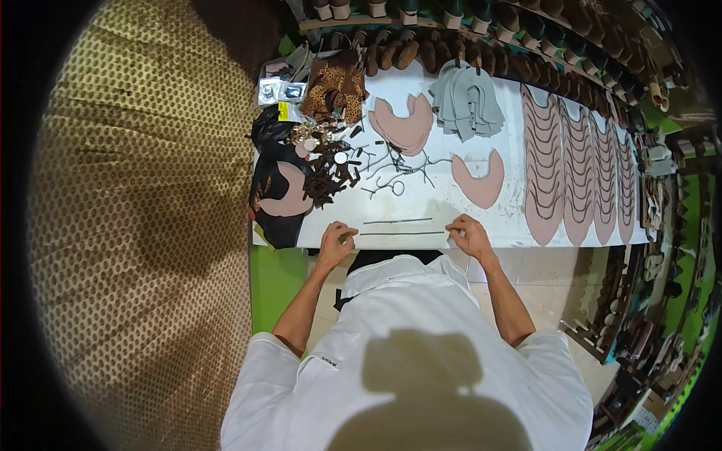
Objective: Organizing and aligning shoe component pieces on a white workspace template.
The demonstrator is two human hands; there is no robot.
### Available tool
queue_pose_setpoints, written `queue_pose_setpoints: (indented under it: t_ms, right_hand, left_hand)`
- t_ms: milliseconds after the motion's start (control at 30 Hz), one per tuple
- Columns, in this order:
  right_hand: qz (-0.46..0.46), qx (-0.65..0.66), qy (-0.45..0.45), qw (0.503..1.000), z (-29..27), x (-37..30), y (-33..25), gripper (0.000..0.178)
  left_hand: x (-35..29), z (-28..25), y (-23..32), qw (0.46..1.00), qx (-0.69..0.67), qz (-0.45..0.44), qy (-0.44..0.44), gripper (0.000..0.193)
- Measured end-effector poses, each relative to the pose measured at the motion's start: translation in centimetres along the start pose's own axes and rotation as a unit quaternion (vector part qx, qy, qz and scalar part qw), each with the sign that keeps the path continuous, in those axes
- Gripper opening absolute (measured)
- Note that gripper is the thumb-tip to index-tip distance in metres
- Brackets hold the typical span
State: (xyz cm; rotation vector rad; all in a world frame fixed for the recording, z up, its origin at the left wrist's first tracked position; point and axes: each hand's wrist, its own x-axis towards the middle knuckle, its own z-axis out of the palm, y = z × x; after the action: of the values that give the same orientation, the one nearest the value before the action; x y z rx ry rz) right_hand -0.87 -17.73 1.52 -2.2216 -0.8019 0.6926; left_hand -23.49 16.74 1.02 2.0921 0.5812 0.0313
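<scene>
Between the parted left hand (338, 239) and right hand (470, 234), the nearer thin dark strip (402, 233) is laid crosswise, though any grip cannot be told.

The person wears a loose white shirt (410, 308) of plain, matte cloth, broad across the body and softly creased, with folds gathered toward the hem. The left sleeve (259, 376) and the right sleeve (553, 361) are short, white and wide, leaving both forearms bare. On the left of the chest, a small dark mark (329, 362) sits beside a thin, curved line in the cloth. Black clothing (391, 256) shows beyond the hem. The left hand (338, 242) and the right hand (470, 237) are bare, with slender fingers.
</scene>
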Motion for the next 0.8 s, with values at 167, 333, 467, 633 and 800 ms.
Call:
queue_pose_setpoints:
  t_ms: [167, 333, 467, 633, 800]
  right_hand:
    - [-0.009, 0.000, 0.082, 0.997, 0.3, 1.8, -2.5, 0.018]
    - [-0.072, -0.060, 0.056, 0.994, 0.9, 3.8, -3.3, 0.016]
    - [-0.116, -0.093, 0.049, 0.988, 1.5, 4.1, -2.7, 0.013]
    - [-0.165, -0.163, 0.037, 0.972, 1.5, 4.5, -3.1, 0.010]
    - [-0.191, -0.179, 0.003, 0.965, 1.5, 4.5, -3.5, 0.010]
  left_hand:
    - [1.5, 0.5, 1.2, 0.996, 0.038, 0.059, 0.047, 0.018]
    - [2.9, 0.7, 1.4, 0.993, 0.077, 0.091, 0.018, 0.017]
    - [3.3, 0.5, 0.7, 0.987, 0.103, 0.120, 0.002, 0.016]
    - [3.0, 0.3, 0.0, 0.987, 0.089, 0.135, -0.003, 0.017]
    - [2.8, -0.3, -0.2, 0.988, 0.078, 0.130, -0.017, 0.017]
